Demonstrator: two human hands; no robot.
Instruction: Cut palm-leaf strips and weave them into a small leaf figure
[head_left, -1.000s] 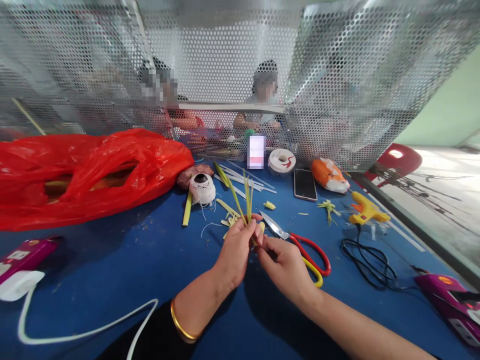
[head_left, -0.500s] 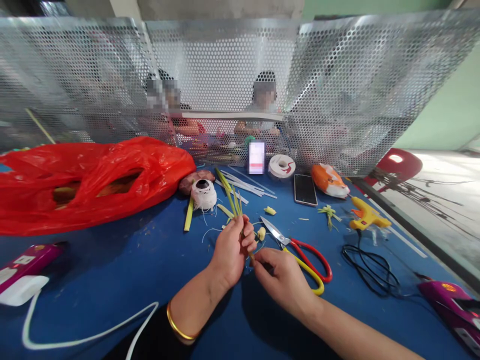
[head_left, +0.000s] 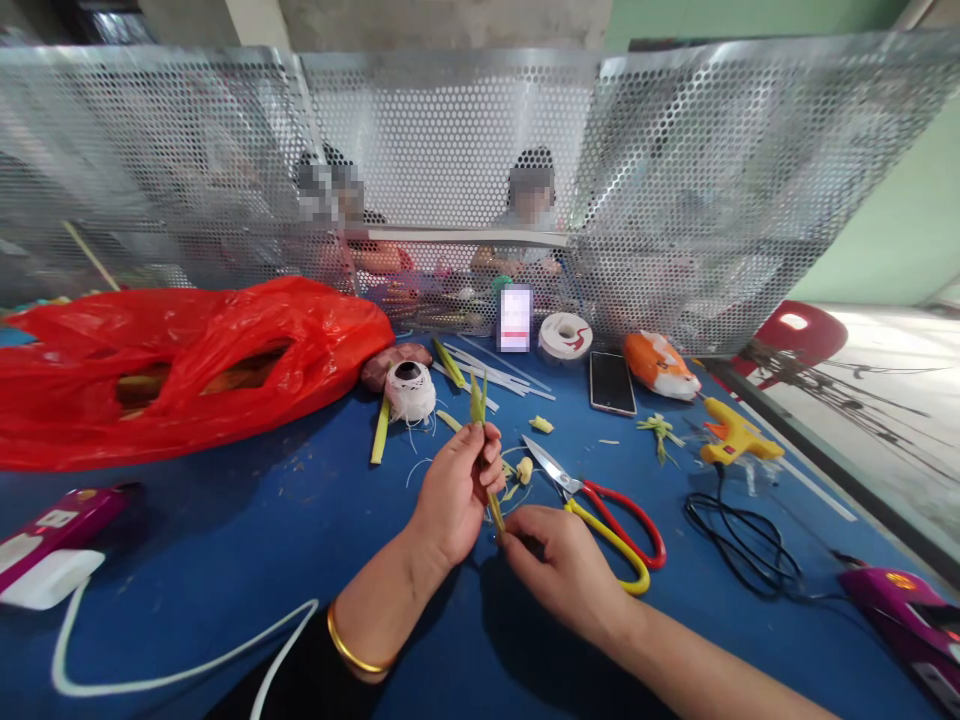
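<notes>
My left hand (head_left: 459,490) is closed around a bundle of green plant strips (head_left: 478,400), whose pointed tips stick up above the thumb. Below the fist the yellowish lower ends of the strips come out, and my right hand (head_left: 559,555) pinches them between thumb and fingertips. Just right of my hands lie scissors (head_left: 570,482) with one red and one yellow handle, blades apart. Small yellow plant scraps (head_left: 525,470) rest between the left fist and the scissors. What sits inside the left fist is hidden.
Left lies a red plastic bag (head_left: 187,430), beside a white thread ball (head_left: 411,400). A ribbon spool (head_left: 565,337), phone (head_left: 612,383) and yellow glue gun (head_left: 739,432) with black cord are right. A perforated metal screen (head_left: 465,130) stands behind; people sit beyond it.
The long thin strips above my left fist have drawn down, leaving shorter tips. More of their lower ends shows below it, and my right hand has moved slightly down.
</notes>
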